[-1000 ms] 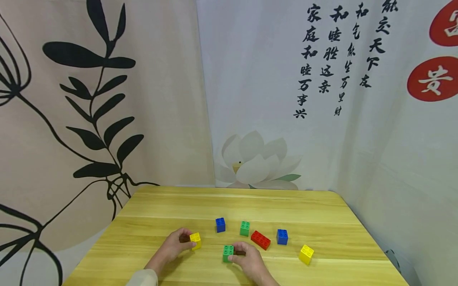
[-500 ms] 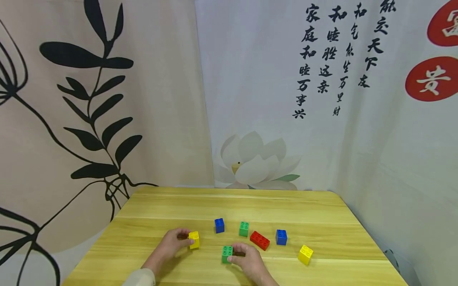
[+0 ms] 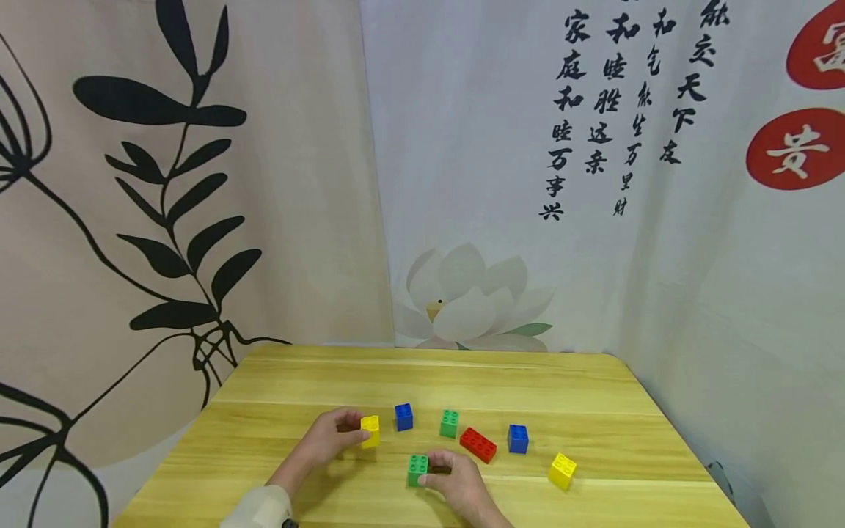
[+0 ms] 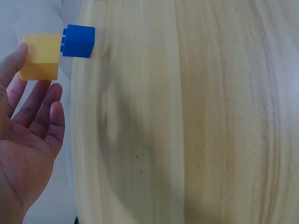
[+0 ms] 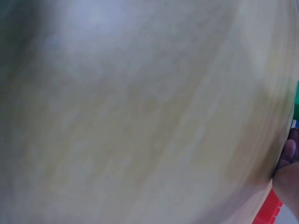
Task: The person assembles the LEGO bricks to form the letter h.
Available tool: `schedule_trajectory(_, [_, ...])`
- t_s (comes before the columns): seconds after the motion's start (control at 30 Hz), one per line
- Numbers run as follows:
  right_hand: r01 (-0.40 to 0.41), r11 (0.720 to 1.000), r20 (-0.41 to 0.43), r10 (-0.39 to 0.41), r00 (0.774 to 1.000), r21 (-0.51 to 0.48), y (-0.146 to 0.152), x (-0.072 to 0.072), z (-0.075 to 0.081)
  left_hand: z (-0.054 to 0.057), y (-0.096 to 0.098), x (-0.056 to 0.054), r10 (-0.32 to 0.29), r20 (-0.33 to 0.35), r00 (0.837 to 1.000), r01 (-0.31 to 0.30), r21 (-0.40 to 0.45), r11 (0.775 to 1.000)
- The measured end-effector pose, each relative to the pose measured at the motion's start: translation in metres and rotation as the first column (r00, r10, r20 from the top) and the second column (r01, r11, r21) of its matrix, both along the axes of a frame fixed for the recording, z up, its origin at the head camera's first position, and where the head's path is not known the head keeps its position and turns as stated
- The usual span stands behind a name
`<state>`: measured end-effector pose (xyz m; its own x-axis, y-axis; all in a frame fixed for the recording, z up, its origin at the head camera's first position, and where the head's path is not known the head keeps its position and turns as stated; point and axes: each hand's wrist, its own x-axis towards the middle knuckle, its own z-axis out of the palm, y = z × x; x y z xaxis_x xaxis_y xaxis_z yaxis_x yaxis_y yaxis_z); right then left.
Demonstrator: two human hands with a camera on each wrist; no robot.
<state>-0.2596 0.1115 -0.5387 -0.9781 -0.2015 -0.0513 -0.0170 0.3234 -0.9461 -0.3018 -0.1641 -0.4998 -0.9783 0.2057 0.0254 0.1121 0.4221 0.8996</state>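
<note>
My left hand (image 3: 330,437) pinches a yellow toy brick (image 3: 370,431) between thumb and fingers, over the left part of the table. In the left wrist view that yellow brick (image 4: 41,58) shows at the fingertips, with a blue brick (image 4: 79,41) just beyond it. My right hand (image 3: 457,480) grips a green brick (image 3: 417,470), studs up, near the front middle. Only part of the right hand (image 5: 287,179) enters the right wrist view, at its right edge, along with a sliver of green brick (image 5: 296,102).
On the wooden table (image 3: 317,374), a blue brick (image 3: 404,417) and a second green brick (image 3: 449,423) stand behind the hands. To the right lie a long red brick (image 3: 478,445), another blue brick (image 3: 518,438) and another yellow brick (image 3: 562,471). A printed curtain (image 3: 462,183) hangs behind.
After a slight shift left, my left hand has carried the yellow brick right and farther back, closer to the blue brick. The right hand stays in place with the green brick.
</note>
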Motion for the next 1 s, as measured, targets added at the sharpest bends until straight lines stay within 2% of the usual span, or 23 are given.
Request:
schedule_trajectory(0.3, [0.010, 1.000, 0.005, -0.011, 1.000, 0.016, -0.001, 0.000, 0.002, 0.009, 0.010, 0.000, -0.078, -0.023, 0.997, 0.079, 0.039, 0.996])
schedule_trajectory(0.6, [0.017, 0.999, 0.017, -0.017, 1.000, 0.032, -0.001, -0.001, 0.003, 0.019, 0.022, -0.001, -0.111, -0.025, 0.994, 0.111, 0.027, 0.993])
schedule_trajectory(1.0, [0.003, 1.000, 0.030, -0.004, 1.000, 0.029, 0.000, -0.003, 0.001, 0.025, 0.034, 0.005, -0.168, -0.036, 0.985, 0.170, 0.057, 0.984])
